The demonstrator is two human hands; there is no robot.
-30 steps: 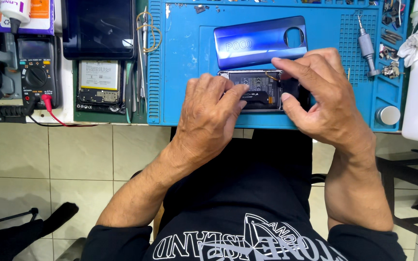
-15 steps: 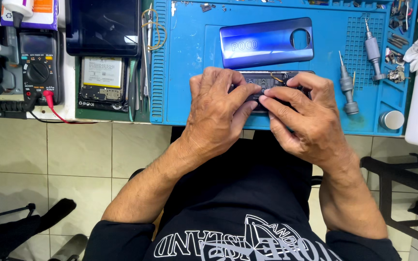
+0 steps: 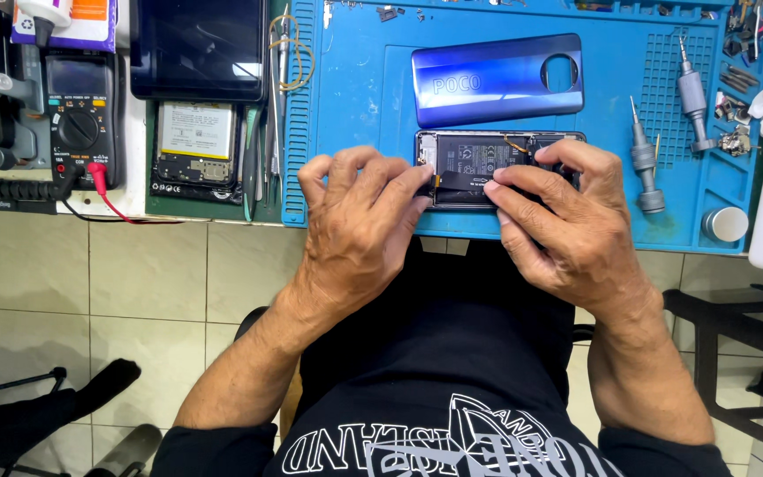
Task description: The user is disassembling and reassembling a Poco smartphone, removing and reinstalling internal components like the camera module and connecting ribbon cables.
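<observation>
Back cover point(image 3: 496, 78) behind opened phone point(image 3: 487, 168) — on mat point(image 3: 355, 106)
</observation>
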